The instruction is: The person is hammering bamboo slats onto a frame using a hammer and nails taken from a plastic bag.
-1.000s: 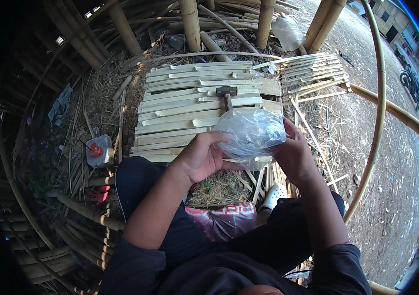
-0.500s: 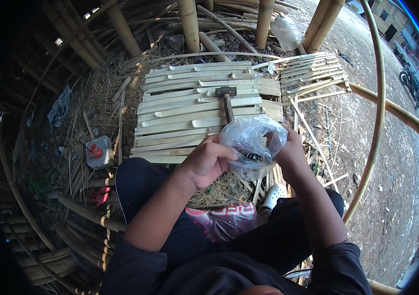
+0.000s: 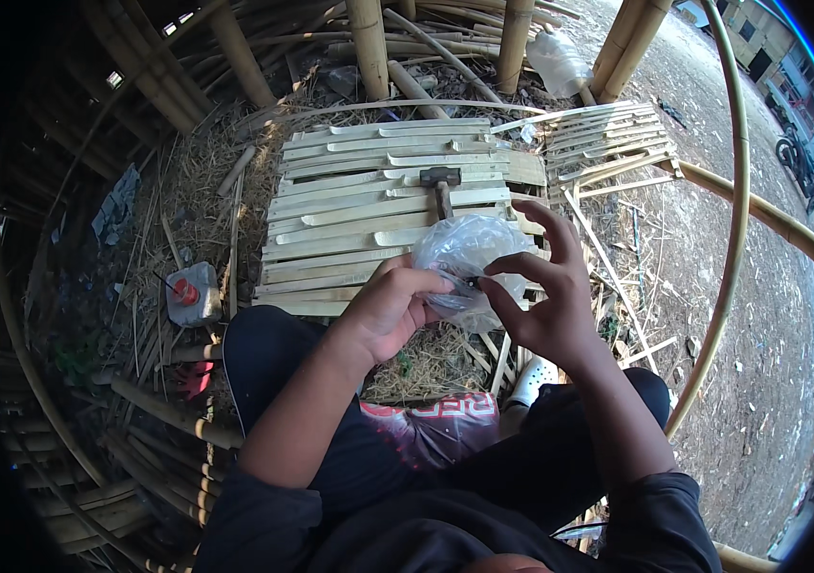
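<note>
A clear plastic bag (image 3: 469, 244) is bunched in my left hand (image 3: 391, 307), whose thumb presses on its near side. Small dark pieces lie inside it, too small to name. At the bag's right edge my right hand (image 3: 545, 296) pinches a tiny dark piece between thumb and forefinger, its other fingers raised. Just beyond the bag, a hammer (image 3: 441, 179) with a dark metal head and wooden handle rests on a panel of split bamboo slats (image 3: 330, 205). The bag covers the lower end of the handle.
A smaller slatted bamboo piece (image 3: 607, 138) lies at the far right of the panel. On the left stands a whitish container with a red top (image 3: 187, 294). Bamboo poles (image 3: 369, 48) rise at the back, and a curved pole (image 3: 737, 191) arches on the right.
My right hand has come out of the bag and now pinches a small dark piece beside it. The bag's mouth has sagged, and my left hand has shifted slightly left.
</note>
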`<action>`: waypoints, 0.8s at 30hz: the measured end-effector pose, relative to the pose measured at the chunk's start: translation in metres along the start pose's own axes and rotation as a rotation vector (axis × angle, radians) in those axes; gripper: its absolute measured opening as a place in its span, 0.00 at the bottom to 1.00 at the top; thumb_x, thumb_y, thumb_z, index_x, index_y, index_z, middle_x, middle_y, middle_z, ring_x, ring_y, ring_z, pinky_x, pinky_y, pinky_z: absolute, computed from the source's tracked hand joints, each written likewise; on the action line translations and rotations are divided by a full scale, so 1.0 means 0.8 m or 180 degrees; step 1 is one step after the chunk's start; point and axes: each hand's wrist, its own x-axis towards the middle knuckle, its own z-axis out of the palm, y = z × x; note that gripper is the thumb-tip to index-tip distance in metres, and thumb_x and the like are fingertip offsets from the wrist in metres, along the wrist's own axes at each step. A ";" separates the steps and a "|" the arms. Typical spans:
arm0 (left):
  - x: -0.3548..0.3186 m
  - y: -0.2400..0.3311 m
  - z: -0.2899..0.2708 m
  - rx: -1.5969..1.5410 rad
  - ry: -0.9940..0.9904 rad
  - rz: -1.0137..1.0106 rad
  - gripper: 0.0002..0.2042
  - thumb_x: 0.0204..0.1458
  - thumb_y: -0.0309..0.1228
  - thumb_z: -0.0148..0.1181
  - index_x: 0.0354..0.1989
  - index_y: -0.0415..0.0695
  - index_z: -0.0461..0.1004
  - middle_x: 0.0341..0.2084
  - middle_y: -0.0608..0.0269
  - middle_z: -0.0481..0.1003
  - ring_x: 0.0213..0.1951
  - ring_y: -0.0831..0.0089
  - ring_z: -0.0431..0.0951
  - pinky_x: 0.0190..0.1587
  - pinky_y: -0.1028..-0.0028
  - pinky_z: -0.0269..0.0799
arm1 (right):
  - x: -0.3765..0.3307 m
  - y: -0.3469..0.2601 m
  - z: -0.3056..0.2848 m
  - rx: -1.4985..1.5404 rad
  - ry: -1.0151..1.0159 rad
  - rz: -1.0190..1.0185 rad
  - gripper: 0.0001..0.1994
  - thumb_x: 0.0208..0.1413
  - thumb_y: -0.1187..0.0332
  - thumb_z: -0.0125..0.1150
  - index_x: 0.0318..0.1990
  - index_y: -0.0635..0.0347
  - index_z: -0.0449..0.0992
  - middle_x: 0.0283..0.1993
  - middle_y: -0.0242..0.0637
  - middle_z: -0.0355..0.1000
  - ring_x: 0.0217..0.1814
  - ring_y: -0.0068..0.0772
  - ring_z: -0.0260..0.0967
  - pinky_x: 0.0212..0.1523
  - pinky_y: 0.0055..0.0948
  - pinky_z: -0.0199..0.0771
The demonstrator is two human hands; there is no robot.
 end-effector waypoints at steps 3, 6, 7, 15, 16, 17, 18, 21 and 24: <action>0.001 -0.001 0.002 0.0025 0.0038 -0.0003 0.22 0.53 0.25 0.55 0.58 0.36 0.68 0.48 0.54 0.77 0.48 0.63 0.80 0.52 0.65 0.77 | 0.004 -0.002 -0.003 0.0111 -0.0020 -0.0141 0.09 0.40 0.74 0.73 0.31 0.52 0.84 0.66 0.49 0.63 0.65 0.52 0.64 0.60 0.47 0.67; 0.000 -0.001 0.005 0.0053 0.0066 -0.0035 0.22 0.54 0.25 0.56 0.58 0.36 0.68 0.48 0.54 0.77 0.47 0.63 0.81 0.51 0.65 0.78 | 0.003 0.002 -0.004 0.0364 0.0020 -0.0395 0.11 0.39 0.78 0.69 0.32 0.51 0.84 0.68 0.49 0.60 0.64 0.49 0.66 0.57 0.44 0.69; 0.000 -0.001 0.005 0.0056 0.0087 -0.0069 0.21 0.54 0.25 0.56 0.58 0.36 0.68 0.48 0.54 0.77 0.47 0.63 0.81 0.51 0.65 0.78 | 0.003 0.004 -0.003 0.0434 0.0012 -0.0541 0.13 0.39 0.80 0.67 0.33 0.51 0.84 0.69 0.48 0.59 0.63 0.48 0.66 0.56 0.43 0.70; 0.001 -0.002 0.003 0.0063 0.0102 -0.0089 0.22 0.53 0.25 0.56 0.58 0.36 0.68 0.49 0.53 0.77 0.49 0.63 0.81 0.52 0.63 0.79 | 0.006 -0.004 0.003 0.2235 0.0669 0.0530 0.19 0.38 0.84 0.58 0.36 0.48 0.83 0.71 0.51 0.56 0.68 0.52 0.62 0.60 0.43 0.66; 0.000 -0.001 0.003 0.0047 0.0116 -0.0072 0.22 0.53 0.25 0.56 0.58 0.35 0.68 0.49 0.53 0.77 0.49 0.63 0.81 0.52 0.63 0.78 | 0.005 0.015 -0.003 0.2042 0.0202 -0.0103 0.16 0.40 0.82 0.59 0.34 0.50 0.84 0.72 0.50 0.55 0.71 0.53 0.59 0.62 0.46 0.64; 0.000 -0.002 0.004 0.0044 0.0117 -0.0074 0.22 0.53 0.25 0.56 0.58 0.35 0.68 0.49 0.53 0.77 0.49 0.63 0.81 0.52 0.63 0.78 | 0.006 0.015 -0.008 0.1804 -0.0125 -0.0350 0.13 0.41 0.80 0.60 0.31 0.50 0.85 0.73 0.51 0.54 0.74 0.54 0.54 0.63 0.50 0.62; 0.001 -0.003 0.005 -0.0046 0.0196 -0.0033 0.20 0.52 0.24 0.55 0.56 0.34 0.69 0.47 0.52 0.78 0.47 0.63 0.81 0.50 0.63 0.79 | 0.007 0.015 -0.013 0.1580 -0.0434 -0.0620 0.10 0.42 0.77 0.61 0.29 0.51 0.85 0.75 0.51 0.53 0.77 0.56 0.50 0.65 0.54 0.59; 0.003 -0.004 0.001 -0.0037 0.0167 -0.0028 0.20 0.53 0.23 0.54 0.56 0.34 0.69 0.47 0.52 0.78 0.47 0.63 0.81 0.51 0.64 0.79 | 0.008 0.002 -0.013 0.0579 -0.0436 -0.0259 0.09 0.41 0.75 0.63 0.30 0.51 0.86 0.74 0.51 0.55 0.76 0.57 0.50 0.65 0.53 0.59; 0.003 -0.005 -0.002 0.0063 0.0091 -0.0080 0.20 0.54 0.24 0.54 0.57 0.35 0.69 0.49 0.52 0.77 0.49 0.62 0.81 0.53 0.63 0.78 | 0.008 0.001 -0.009 0.0335 -0.0328 -0.0251 0.09 0.37 0.75 0.66 0.30 0.53 0.85 0.72 0.53 0.57 0.74 0.60 0.52 0.67 0.53 0.57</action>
